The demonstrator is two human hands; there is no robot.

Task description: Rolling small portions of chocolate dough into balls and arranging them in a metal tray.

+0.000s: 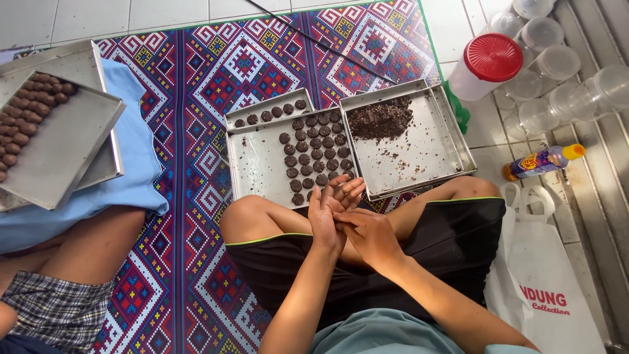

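My left hand (325,219) lies palm up over my crossed legs, its fingers stretched toward the trays. Across its palm rests my right hand (370,235), fingers pressed into it. Anything between the palms is hidden. Just beyond the fingertips sits a metal tray (255,174) with rows of dark round dough pieces (313,154). Behind it, a second tray (262,105) carries a single row of the same rounds. To the right, another tray (429,147) holds a pile of dark crumbly dough (380,118) at its far end.
Another person's bare leg (85,249) and plaid shorts are at the lower left, with trays (72,144) of brown balls (19,118) on a blue cloth (134,164). On the right are a red-lidded jar (488,62), clear plastic jars (563,85), a yellow-capped bottle (540,162) and a white bag (547,288).
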